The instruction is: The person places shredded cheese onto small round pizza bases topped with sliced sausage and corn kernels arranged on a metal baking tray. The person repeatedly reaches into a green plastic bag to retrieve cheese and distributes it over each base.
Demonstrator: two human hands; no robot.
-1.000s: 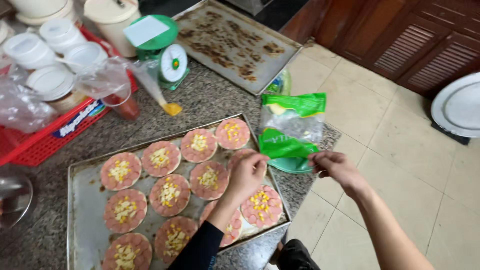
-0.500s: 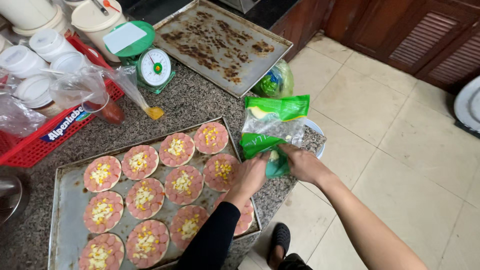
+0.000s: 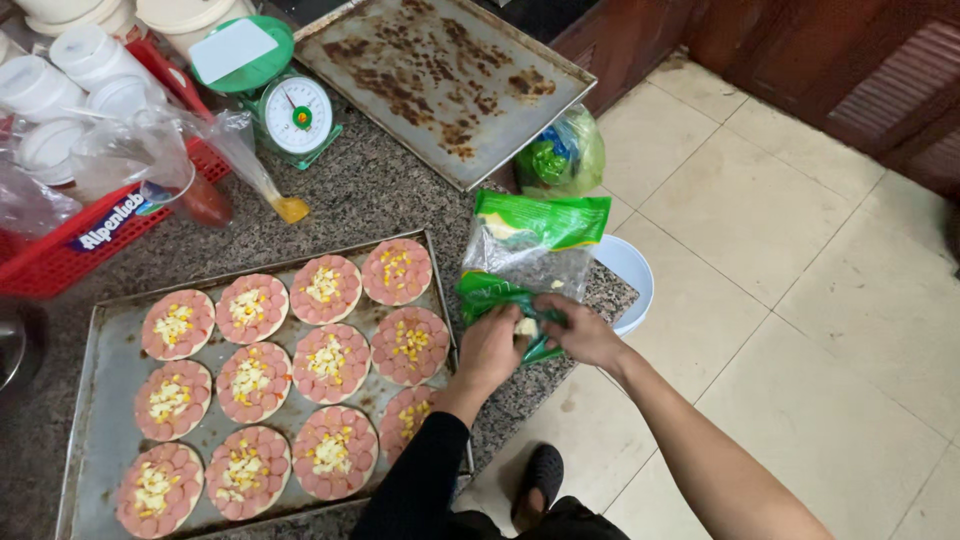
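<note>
Two hands on one bag: left hand grips the crumpled lower end of the green-and-clear plastic bag, fingers curled around it; right hand pinches the same end from the other side, fingertips closed on the plastic. Bag sits at the right edge of the granite counter, just beside the baking tray, its top part overhanging toward the floor. Tray holds ten small round pizzas topped with sausage slices and corn; the left forearm crosses the tray's right front corner, over one pizza. Round white container sits just below and right of the bag, past the counter edge. Empty stained tray lies at the back, one corner overhanging the counter. Green kitchen scale and red basket crowd the back left. Open room: bare granite between the trays, tiled floor to the right.
</note>
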